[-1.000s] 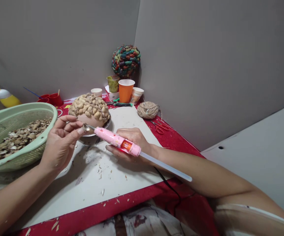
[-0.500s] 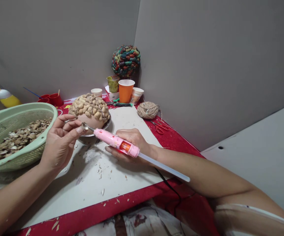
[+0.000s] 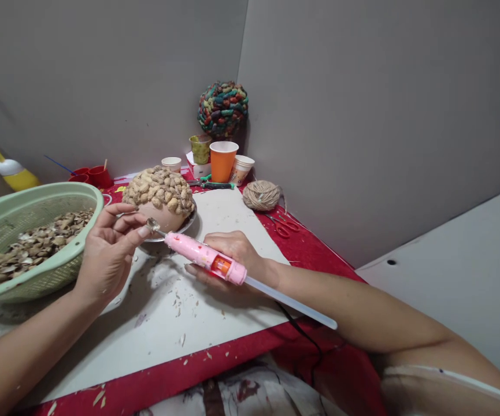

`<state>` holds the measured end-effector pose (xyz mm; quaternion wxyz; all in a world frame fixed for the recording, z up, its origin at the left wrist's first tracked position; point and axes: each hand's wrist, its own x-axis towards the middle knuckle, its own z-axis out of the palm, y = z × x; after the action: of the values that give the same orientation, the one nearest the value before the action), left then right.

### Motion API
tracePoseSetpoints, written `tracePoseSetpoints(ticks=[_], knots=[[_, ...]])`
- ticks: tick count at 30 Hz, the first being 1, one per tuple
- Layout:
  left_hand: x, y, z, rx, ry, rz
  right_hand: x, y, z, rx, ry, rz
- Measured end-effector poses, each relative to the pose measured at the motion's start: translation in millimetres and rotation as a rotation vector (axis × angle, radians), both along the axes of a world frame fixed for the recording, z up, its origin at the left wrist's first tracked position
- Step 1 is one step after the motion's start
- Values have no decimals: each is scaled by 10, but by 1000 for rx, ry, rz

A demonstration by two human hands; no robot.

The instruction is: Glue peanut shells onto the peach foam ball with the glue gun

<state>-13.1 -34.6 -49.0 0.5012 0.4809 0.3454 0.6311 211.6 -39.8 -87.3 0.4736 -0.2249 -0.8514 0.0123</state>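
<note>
Between thumb and fingertips my left hand [image 3: 113, 248] pinches a small nut shell piece [image 3: 152, 223], probably half a pistachio or peanut shell. My right hand [image 3: 232, 257] is wrapped round a pink hot glue gun [image 3: 193, 249], its metal tip at the shell piece. A long translucent glue stick [image 3: 293, 303] juts from the gun's back end. Just behind the tip sits a rounded form [image 3: 158, 193], its upper part covered in peanut shells and its lower part bare and pinkish, on a metal plate [image 3: 191, 222].
A green basket [image 3: 70, 251] of shells stands at the left. Along the back are a multicoloured ball [image 3: 222, 108], an orange cup [image 3: 222, 163], red cups [image 3: 99, 176] and pliers [image 3: 217, 185]. Twine [image 3: 262, 195] and red scissors [image 3: 283, 228] lie at the right. Shell crumbs dot the white board [image 3: 158, 338].
The glue gun has tilted slightly, its back end a little lower. The shell piece shows more of its hollow side at the tip. Both hands keep their grips.
</note>
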Motion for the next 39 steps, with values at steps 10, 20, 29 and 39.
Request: tracePoseSetpoints(ticks=[10, 20, 29, 39], knots=[[30, -35, -41, -8, 98, 29, 6, 8, -33, -40, -9, 13], [-12, 12, -63, 34, 77, 35, 21, -1, -16, -68, 5, 29], [-19, 44, -69, 66, 71, 33, 34, 5, -31, -56, -78, -47], [6, 57, -34, 67, -18, 34, 21, -15, -34, -120, -104, -122]])
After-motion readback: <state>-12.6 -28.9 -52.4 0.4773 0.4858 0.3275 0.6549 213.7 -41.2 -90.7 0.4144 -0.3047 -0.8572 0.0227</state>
